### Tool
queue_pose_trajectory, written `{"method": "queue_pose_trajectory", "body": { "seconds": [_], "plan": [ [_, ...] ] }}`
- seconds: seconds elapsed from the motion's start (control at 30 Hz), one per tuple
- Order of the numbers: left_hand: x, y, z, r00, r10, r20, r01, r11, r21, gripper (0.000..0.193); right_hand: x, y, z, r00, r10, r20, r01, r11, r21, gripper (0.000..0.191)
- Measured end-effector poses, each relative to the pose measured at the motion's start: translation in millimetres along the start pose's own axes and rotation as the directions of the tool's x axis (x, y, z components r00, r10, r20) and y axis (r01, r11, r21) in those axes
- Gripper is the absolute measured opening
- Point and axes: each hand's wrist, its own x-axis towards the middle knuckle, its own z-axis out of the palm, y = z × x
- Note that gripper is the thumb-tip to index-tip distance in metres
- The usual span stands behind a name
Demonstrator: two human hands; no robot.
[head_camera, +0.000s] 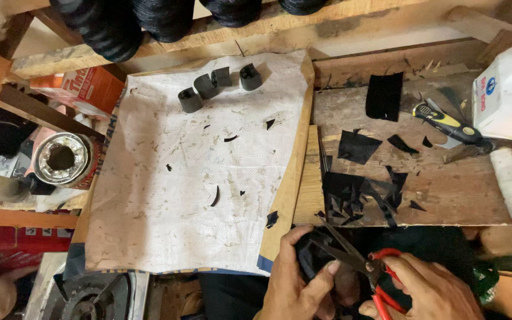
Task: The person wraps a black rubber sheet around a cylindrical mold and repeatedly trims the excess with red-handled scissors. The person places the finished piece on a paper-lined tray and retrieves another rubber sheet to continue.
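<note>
At the lower middle of the frame my left hand point(294, 278) pinches a small black piece point(310, 256), fingers closed around it, thumb pressed over its near edge. My right hand point(425, 290) at the lower right is closed on the red handles of the scissors point(357, 261), whose blades point up-left, parted across the piece.

My left thumb lies right beside the blades, so a careless close could nick it. The piece is small and limp; if my pinch loosens it could twist between the blades and the cut would run crooked. Black offcuts point(357, 195) crowd the wooden board point(445, 195) just above, and a dropped piece would be lost among them.

Both wrists come in from the bottom edge, knuckles up, palms angled toward each other.
</note>
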Motion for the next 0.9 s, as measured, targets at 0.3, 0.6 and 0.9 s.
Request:
{"method": "queue_pose_trajectory", "body": {
  "seconds": [0.3,0.6,0.9],
  "plan": [
    [3.9,22.5,-1.9,0.909,-0.375,0.183,0.404,0.901,-0.161,0.063,3.6,-11.6,-4.1,0.987,0.085,0.139,-0.066,0.988,-0.137,0.082],
    [3.9,23.0,-3.4,0.815,-0.508,0.280,0.580,0.725,-0.372,0.066,1.7,19.0,18.7,0.993,-0.111,-0.033,0.111,0.994,-0.016,0.068],
    [7.3,19.9,-19.0,0.770,-0.521,0.368,0.638,0.639,-0.430,0.076,28.1,-10.0,-63.2,0.950,-0.035,-0.309,-0.007,0.991,-0.133,0.044]
  ]
}}
